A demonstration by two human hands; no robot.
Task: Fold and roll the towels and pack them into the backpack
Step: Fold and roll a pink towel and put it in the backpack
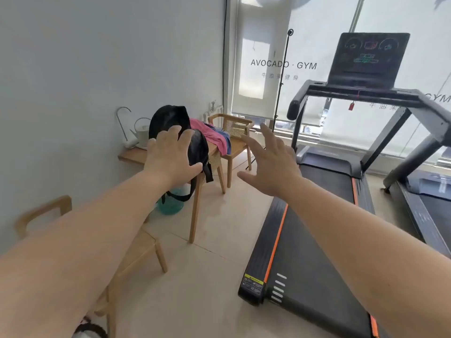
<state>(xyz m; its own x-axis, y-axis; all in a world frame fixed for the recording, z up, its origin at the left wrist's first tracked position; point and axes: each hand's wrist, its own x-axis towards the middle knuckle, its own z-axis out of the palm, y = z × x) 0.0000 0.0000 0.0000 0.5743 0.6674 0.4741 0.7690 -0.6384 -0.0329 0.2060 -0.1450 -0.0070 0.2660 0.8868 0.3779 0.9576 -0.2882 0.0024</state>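
Here, a small wooden table [131, 156] stands against the pale wall on the left of a gym room, with a treadmill [317, 215] on the right. The black backpack [168, 118] sits bulging on the table, a strap hanging off the near edge. Pink and blue towels [207, 135] lie crumpled just right of it. The left hand [170, 154] and the right hand [271, 164] reach forward, fingers spread, holding nothing.

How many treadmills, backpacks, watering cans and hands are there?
Treadmills: 2 (near treadmill, right-edge treadmill)
Backpack: 1
Watering can: 1
Hands: 2 (left hand, right hand)
Total: 6
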